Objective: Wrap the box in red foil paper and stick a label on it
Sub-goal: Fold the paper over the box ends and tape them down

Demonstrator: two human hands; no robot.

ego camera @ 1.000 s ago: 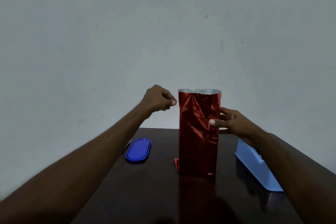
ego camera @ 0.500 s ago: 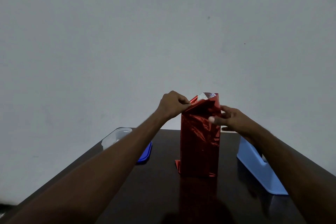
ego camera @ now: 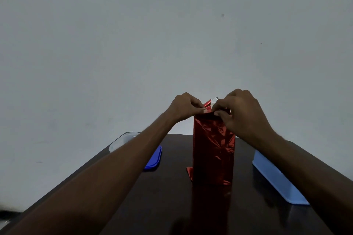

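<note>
A tall box wrapped in red foil paper (ego camera: 213, 149) stands upright in the middle of the dark table (ego camera: 168, 202). Its top end of foil is crumpled inward, with a bit of silver underside showing. My left hand (ego camera: 186, 106) pinches the foil at the top left corner. My right hand (ego camera: 241, 112) pinches the foil at the top right and covers that corner. A small foil flap sticks out at the box's bottom left. No label is in view.
A blue oval lid (ego camera: 153, 158) lies left of the box, partly under my left forearm. Behind it stands a clear plastic container (ego camera: 122, 142) at the table's left edge. A light blue tray (ego camera: 277, 177) sits to the right.
My right hand rose from the box's right side to the top and took hold of the foil. The open foil top has been folded down by both hands.
</note>
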